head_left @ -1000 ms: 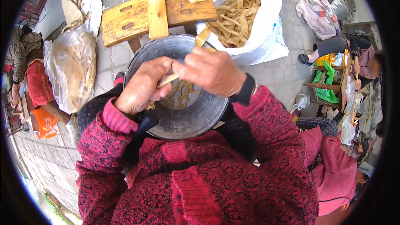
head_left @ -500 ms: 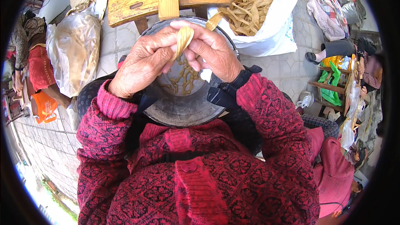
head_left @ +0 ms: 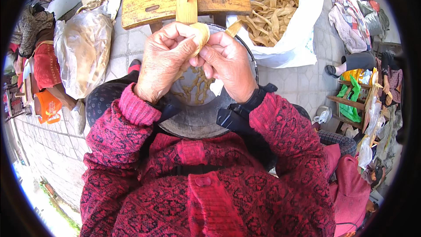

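Note:
A flat tan strip [head_left: 201, 38] is bent over between my hands, above a grey metal basin [head_left: 197, 127]. My left hand [head_left: 162, 61] pinches it between thumb and fingers. Close against its other side, my right hand [head_left: 232, 66] also grips the strip, whose tail [head_left: 234, 28] sticks out past the knuckles on the right. A small white piece [head_left: 216, 87] shows beneath my right hand; I cannot tell what it is. Several thin, twisted tan pieces [head_left: 195, 88] lie on the basin's bottom, partly hidden by my hands.
Beyond the basin stands a wooden bench [head_left: 149, 6] with an upright wooden slat [head_left: 187, 0]. At far right is an open white sack [head_left: 302, 52] full of tan strips [head_left: 272, 17]. A clear plastic bag [head_left: 83, 57] stands at left. Other people sit on both sides.
My hands have come slightly lower in the picture and my left hand has turned more upright. The strip's bent part is now rounder and pressed between the fingers of both hands.

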`<state>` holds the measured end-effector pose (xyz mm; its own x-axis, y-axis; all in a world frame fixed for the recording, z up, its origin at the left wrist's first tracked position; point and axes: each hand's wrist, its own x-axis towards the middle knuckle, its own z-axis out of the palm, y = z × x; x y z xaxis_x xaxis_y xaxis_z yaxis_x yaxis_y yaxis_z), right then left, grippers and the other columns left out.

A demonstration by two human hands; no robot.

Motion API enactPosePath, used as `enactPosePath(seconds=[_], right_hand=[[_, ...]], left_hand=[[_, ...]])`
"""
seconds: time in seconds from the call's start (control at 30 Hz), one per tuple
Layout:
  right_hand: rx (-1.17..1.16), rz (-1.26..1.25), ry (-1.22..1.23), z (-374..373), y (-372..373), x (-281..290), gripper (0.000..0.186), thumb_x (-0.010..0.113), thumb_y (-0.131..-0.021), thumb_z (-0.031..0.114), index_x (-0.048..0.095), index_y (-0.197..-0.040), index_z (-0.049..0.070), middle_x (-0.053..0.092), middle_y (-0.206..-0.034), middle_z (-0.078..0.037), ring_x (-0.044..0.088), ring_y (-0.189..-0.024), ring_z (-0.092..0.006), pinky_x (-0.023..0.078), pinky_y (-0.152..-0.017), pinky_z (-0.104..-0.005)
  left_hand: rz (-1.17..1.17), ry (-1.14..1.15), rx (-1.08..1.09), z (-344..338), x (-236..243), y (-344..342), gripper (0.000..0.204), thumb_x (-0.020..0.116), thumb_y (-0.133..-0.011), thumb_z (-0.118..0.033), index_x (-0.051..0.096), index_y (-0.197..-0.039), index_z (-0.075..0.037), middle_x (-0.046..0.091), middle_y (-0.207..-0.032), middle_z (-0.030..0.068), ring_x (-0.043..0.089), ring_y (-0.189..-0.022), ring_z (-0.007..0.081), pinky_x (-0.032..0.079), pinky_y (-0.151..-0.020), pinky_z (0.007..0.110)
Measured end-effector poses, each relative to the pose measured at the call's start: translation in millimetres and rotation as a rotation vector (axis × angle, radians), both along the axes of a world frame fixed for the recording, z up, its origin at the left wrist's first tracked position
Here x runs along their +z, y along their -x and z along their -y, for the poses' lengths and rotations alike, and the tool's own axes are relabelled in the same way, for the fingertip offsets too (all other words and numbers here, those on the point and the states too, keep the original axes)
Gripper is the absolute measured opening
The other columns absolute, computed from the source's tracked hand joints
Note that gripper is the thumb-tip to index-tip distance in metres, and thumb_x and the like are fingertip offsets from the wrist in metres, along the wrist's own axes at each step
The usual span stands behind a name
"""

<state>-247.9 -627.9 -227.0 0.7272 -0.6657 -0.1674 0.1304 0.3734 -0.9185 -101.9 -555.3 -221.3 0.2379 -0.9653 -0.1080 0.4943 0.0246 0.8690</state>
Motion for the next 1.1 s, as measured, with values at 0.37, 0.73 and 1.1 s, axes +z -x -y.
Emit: enactPosePath(seconds=[0.37,0.73,1.1], right_hand=[[-0.273,0.014,0.612,-13.6,-7.7,-0.2,0.009,0.067,-0.086,-0.003,0.06,-0.091,0.001,0.066,-0.08,-0.006,0.065,-0.068,-0.0077,0.05,-0.054,-0.0231],[-0.203,-0.135,1.173,-1.7,-3.6,11.8,0.015,0.07,-0.079,-0.001,0.065,-0.092,0.005,0.059,-0.074,-0.008,0.062,-0.062,-0.0209,0.048,-0.053,-0.03],[-0.104,-0.37,1.208,1.7,-0.3,9.6,0.018,0.061,-0.083,-0.003,0.063,-0.1,0.002,0.058,-0.083,-0.013,0.06,-0.072,-0.0303,0.048,-0.062,-0.037]], left_hand=[[-0.337,-0.015,0.006,4.2,-4.1,6.7,0.026,0.059,-0.096,-0.015,0.054,-0.118,-0.004,0.061,-0.09,0.0,0.055,-0.065,0.0058,0.045,-0.055,0.019],[-0.008,-0.072,0.172,3.3,-18.3,29.6,0.013,0.053,-0.099,-0.013,0.044,-0.099,-0.003,0.054,-0.068,0.0033,0.047,-0.046,0.0057,0.039,-0.038,0.022],[0.274,-0.198,0.227,2.4,-28.0,39.5,0.003,0.049,-0.093,0.0,0.046,-0.094,0.001,0.057,-0.067,0.007,0.054,-0.053,0.0092,0.044,-0.044,0.027]])
